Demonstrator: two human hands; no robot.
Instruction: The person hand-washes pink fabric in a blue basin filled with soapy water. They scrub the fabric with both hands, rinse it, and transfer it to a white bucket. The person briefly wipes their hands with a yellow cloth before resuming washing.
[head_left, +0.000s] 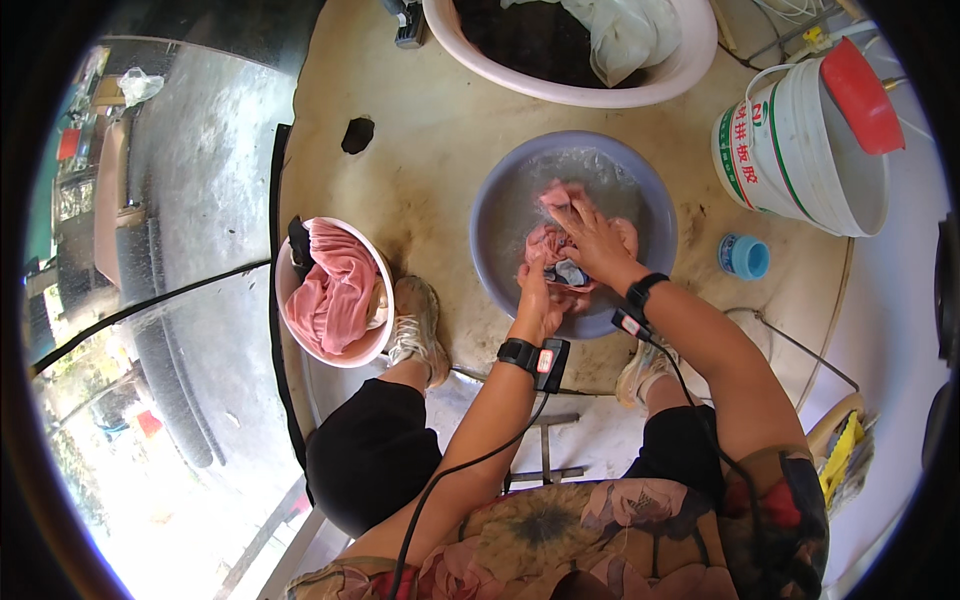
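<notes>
A blue-grey plastic basin (486, 279) of water stands on the floor before me, with suds near its far side. In it lies a wet pink garment (546, 241), bunched up, with a grey-and-dark patch at its middle. My left hand (537, 296) grips the near-left edge of the bundle, its lower fingers partly hidden by water and cloth. Reaching over the top, my right hand (596, 238) has a fold of pink cloth at its fingertips. Each wrist wears a black strap with a cabled device.
At left, a small pink tub (282, 319) holds pink and dark clothes. A large pale tub (517, 88) with dark contents and a whitish cloth stands beyond. On the right are a white bucket (802, 150), a red scoop (862, 97) and a blue jar (744, 257). My shoes flank the basin.
</notes>
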